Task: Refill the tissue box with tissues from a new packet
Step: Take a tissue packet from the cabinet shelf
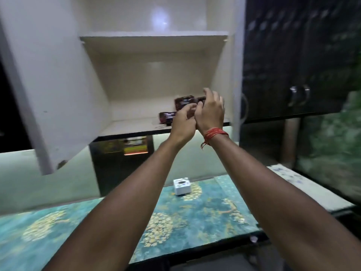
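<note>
Two dark maroon tissue packets lie on the bottom shelf of an open white wall cabinet (136,126). The upper packet (185,101) is lifted off the shelf, with my right hand (210,110) closed over its right end and my left hand (182,122) closed on its near edge. A second packet (166,117) rests on the shelf just left of my left hand. Far below, a small white tissue box (181,186) with a round top opening stands on the teal patterned table (97,222). The view is blurred.
The cabinet door (45,85) hangs open at the left, its lower corner jutting toward me. Dark cabinets with metal handles (298,94) are at the right. A white board (304,184) lies along the table's right side.
</note>
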A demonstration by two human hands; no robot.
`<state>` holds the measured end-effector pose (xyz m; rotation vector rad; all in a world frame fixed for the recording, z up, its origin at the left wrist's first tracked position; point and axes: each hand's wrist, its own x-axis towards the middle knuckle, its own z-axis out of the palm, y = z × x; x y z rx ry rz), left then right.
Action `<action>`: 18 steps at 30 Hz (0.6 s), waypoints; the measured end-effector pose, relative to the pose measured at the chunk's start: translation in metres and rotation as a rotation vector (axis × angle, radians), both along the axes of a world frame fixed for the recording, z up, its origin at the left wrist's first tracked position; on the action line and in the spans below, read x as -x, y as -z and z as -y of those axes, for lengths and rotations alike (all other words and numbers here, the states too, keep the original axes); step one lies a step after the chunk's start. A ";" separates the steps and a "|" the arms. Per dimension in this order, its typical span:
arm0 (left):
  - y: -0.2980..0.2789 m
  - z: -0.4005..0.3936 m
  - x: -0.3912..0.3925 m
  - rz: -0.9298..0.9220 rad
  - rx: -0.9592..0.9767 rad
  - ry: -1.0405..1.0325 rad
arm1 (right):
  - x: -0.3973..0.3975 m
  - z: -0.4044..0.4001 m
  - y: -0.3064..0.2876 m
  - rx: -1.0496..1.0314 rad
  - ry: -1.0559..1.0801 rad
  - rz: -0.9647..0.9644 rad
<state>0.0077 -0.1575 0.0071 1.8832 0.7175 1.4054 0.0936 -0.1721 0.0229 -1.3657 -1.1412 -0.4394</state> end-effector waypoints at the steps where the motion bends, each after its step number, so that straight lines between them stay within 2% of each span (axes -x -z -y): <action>1: 0.000 0.002 -0.019 -0.003 0.011 0.058 | -0.018 0.006 -0.001 0.004 0.036 0.004; 7: 0.000 0.008 -0.088 -0.009 0.067 0.227 | -0.072 0.030 -0.004 -0.047 0.110 0.072; 12: 0.007 0.008 -0.130 -0.124 0.032 0.309 | -0.128 0.045 0.002 -0.291 0.235 0.021; 18: 0.014 0.010 -0.182 -0.238 -0.016 0.302 | -0.190 0.055 0.019 -0.272 0.228 -0.042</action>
